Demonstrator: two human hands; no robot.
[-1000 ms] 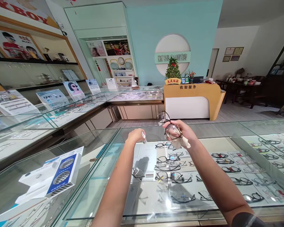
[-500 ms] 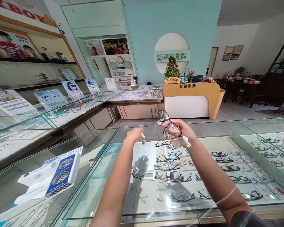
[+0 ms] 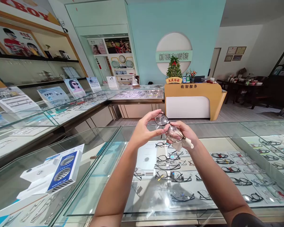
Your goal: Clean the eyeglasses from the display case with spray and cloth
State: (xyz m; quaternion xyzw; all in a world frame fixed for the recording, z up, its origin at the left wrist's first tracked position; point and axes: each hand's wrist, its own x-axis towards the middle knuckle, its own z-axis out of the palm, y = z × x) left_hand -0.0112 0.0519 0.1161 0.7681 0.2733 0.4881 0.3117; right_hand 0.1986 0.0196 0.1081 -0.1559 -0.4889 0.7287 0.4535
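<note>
Above the glass counter, dark-rimmed eyeglasses (image 3: 161,119) hang in the air, tilted, between my two hands. My right hand (image 3: 185,130) grips them near the middle and the right lens, with a pale cleaning cloth (image 3: 177,146) bunched under that lens and against the palm. Around the left lens, my left hand (image 3: 144,128) has its forefinger at the upper rim and its thumb stretched toward the bridge. Part of the frame and the temples are hidden by fingers.
Below my hands, the glass display case (image 3: 153,214) holds rows of eyeglasses (image 3: 172,176). An open white-and-blue box (image 3: 63,171) stands at the left. Further back are a long display counter (image 3: 87,105) and a wooden cashier desk (image 3: 188,105).
My left hand has moved up and right from over the case to the eyeglasses, and its fingers have come around the left lens. The small white thing it held no longer shows.
</note>
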